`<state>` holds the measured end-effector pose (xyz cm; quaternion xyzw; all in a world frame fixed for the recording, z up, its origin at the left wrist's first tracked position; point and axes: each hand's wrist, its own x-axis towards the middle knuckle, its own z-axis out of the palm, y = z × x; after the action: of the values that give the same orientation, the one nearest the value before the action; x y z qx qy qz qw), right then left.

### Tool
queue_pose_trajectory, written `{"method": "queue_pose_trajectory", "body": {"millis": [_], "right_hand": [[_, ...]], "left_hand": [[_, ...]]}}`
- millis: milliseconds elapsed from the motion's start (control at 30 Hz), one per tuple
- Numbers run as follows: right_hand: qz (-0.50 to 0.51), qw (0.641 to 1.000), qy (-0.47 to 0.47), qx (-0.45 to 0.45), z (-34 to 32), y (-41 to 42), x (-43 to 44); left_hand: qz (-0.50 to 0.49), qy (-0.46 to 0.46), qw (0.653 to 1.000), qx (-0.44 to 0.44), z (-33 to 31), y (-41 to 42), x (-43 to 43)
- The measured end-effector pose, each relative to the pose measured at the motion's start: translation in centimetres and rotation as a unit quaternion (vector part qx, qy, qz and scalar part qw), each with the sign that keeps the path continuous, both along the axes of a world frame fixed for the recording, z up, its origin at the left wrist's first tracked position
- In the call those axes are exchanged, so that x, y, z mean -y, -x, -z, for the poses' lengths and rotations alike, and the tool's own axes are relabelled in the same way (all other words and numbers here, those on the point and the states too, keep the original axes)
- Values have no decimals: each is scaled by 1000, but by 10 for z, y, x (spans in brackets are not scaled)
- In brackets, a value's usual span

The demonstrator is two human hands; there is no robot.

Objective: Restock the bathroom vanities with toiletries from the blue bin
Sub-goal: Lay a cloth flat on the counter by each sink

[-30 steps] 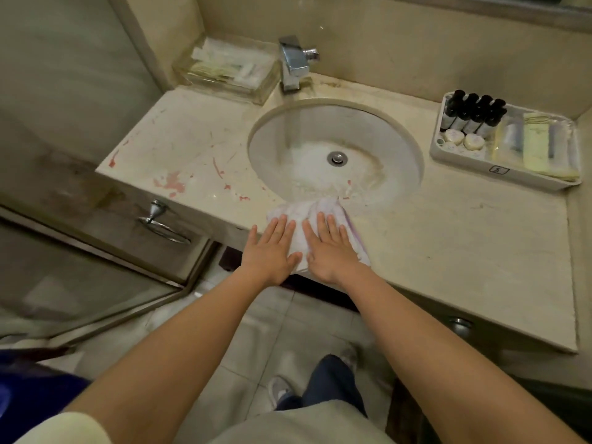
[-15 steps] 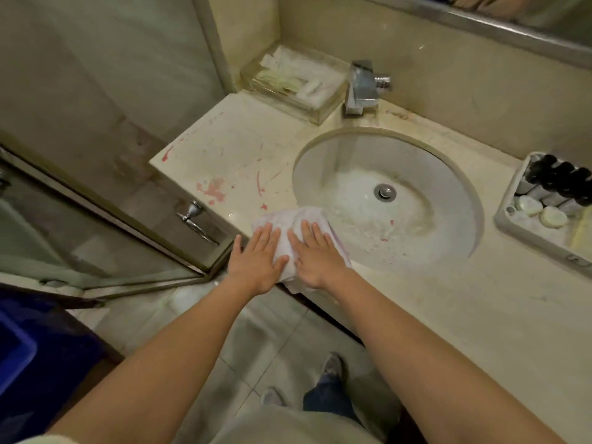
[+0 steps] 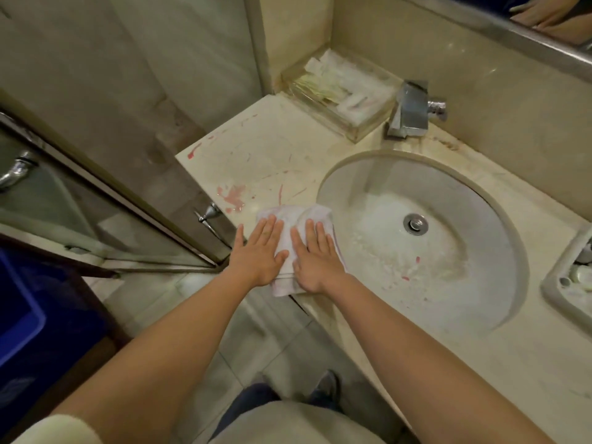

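My left hand (image 3: 261, 251) and my right hand (image 3: 315, 256) lie flat, fingers spread, side by side on a white cloth (image 3: 290, 219) at the front edge of the beige vanity top (image 3: 256, 155), just left of the sink basin (image 3: 426, 238). The cloth hangs slightly over the counter edge. Red smears (image 3: 234, 197) mark the counter beyond the cloth. A clear tray of wrapped toiletries (image 3: 339, 94) sits in the back left corner. The blue bin (image 3: 19, 315) shows at the left edge, on the floor side.
A chrome tap (image 3: 411, 112) stands behind the basin. A white amenity tray (image 3: 570, 283) is cut off at the right edge. A glass shower door with a metal handle (image 3: 208, 216) adjoins the counter's left end. Tiled floor and my shoes lie below.
Both hands have slid the cloth leftward along the counter's front edge, from in front of the basin toward the red smears. The view has swung left, bringing the blue bin in.
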<state>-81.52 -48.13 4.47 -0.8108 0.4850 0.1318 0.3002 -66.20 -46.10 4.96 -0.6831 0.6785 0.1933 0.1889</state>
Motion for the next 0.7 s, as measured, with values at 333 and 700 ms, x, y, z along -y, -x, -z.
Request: {"method": "queue_pose_trajectory", "body": {"millis": [333, 700], "right_hand": [[23, 1000, -3, -3, -1, -25, 43], [93, 995, 28, -27, 6, -65, 111]], "left_hand": [[25, -14, 1000, 6, 0, -25, 54], [93, 3, 996, 4, 3, -63, 141]]}}
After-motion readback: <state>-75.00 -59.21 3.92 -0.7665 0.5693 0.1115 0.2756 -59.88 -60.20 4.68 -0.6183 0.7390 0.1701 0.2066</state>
